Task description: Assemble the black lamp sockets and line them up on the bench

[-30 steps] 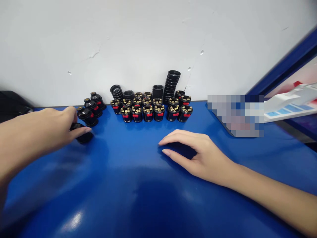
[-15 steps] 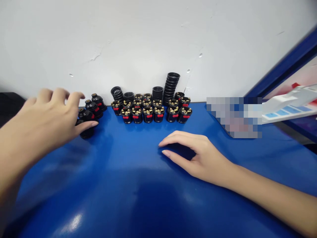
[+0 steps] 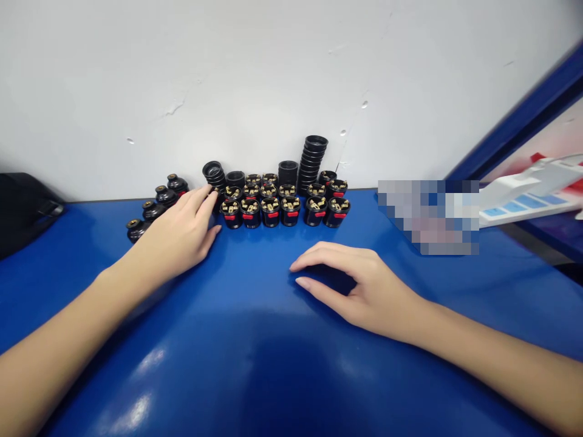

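Observation:
My left hand (image 3: 184,224) reaches over the left end of a group of round black lamp-holder bodies (image 3: 250,215). Its thumb is apart from its fingers, which are beside a partly hidden body at that end; I see no firm grip. These bodies stand in rows and have brass contacts on top and red pieces on their sides. Left of the hand are several bell-shaped black lamp-holder caps (image 3: 166,197) with brass tops, partly covered by the hand. My right hand (image 3: 364,285) rests on the blue tabletop (image 3: 255,291), fingers curved, thumb and forefinger apart, holding nothing.
Behind the bodies rise a tall stack of black threaded rings (image 3: 312,164) and a shorter ring stack (image 3: 213,173). A white wall (image 3: 255,73) closes off the back. A black object (image 3: 25,209) lies far left. To the right are a pixelated patch and a white-and-blue object (image 3: 523,203).
My left hand has moved right and away from me, from above the caps to the left end of the bodies. My right hand stays in place.

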A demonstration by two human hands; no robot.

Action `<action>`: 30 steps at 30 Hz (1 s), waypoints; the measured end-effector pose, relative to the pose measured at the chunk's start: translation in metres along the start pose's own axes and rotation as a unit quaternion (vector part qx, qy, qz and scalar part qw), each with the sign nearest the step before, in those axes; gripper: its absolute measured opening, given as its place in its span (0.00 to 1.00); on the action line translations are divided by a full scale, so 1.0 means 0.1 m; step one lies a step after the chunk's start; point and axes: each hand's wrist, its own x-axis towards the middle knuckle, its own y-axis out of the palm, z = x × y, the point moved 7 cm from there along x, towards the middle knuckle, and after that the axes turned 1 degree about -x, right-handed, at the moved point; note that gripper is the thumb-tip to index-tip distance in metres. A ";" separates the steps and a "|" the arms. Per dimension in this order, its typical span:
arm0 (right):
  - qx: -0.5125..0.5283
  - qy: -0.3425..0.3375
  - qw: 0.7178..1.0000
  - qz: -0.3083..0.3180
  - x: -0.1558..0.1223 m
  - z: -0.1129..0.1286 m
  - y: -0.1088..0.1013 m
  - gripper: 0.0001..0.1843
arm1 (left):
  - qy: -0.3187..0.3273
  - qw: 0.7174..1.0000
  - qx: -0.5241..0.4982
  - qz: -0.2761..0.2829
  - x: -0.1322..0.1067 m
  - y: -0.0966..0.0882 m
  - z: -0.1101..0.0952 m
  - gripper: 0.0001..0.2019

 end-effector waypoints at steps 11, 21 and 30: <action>-0.018 0.007 1.000 0.001 -0.01 0.01 0.00 0.09 | -0.036 0.995 0.078 0.041 -0.01 -0.27 0.00 0.10; -0.061 0.022 0.998 0.027 -0.01 -0.04 0.06 0.18 | -0.119 0.948 -0.286 0.077 0.00 -0.38 -0.42 0.17; -0.056 0.034 0.998 0.013 0.00 -0.05 0.03 0.22 | -0.156 0.923 -0.350 0.041 0.03 -0.47 -0.53 0.15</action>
